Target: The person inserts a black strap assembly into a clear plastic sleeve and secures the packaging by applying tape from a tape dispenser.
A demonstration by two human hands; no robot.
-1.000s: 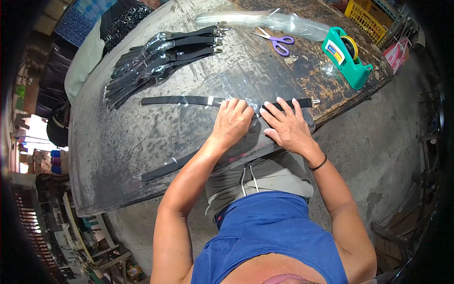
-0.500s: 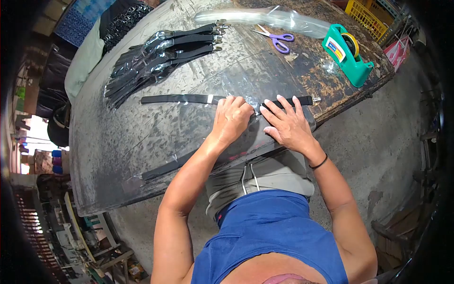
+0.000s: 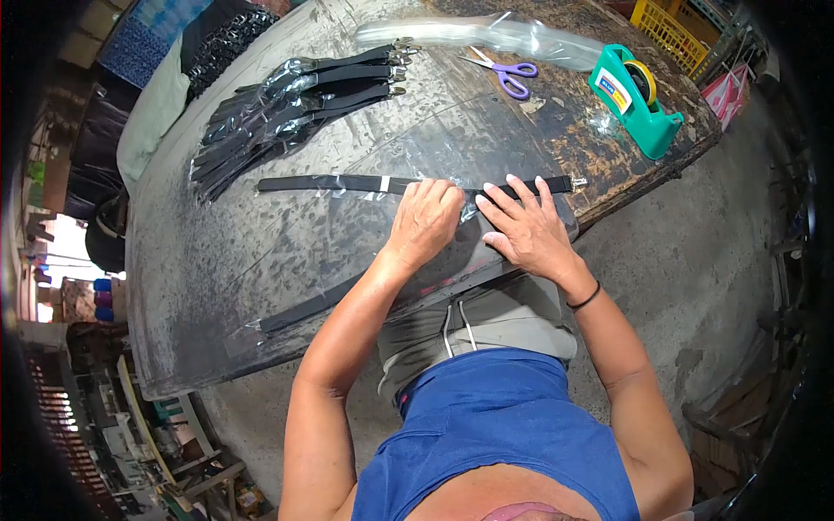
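A stained, worn table [image 3: 200, 286] stands on a grey floor [image 3: 660, 321]; 1 yellow crate [image 3: 669, 39] sits beyond. On top: 1 tape dispenser [image 3: 645, 124], 1 pair of scissors [image 3: 511, 76], 1 strap heap [image 3: 261, 126], too overlapped to count. 1 strap [image 3: 321, 182] runs beneath both hands: left hand [image 3: 427, 219] curled, grip unclear; right hand [image 3: 527, 224] spread flat.

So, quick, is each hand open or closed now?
Left hand: curled over the black clip-ended strap; hold can't be told.
Right hand: open, spread across the same strap.
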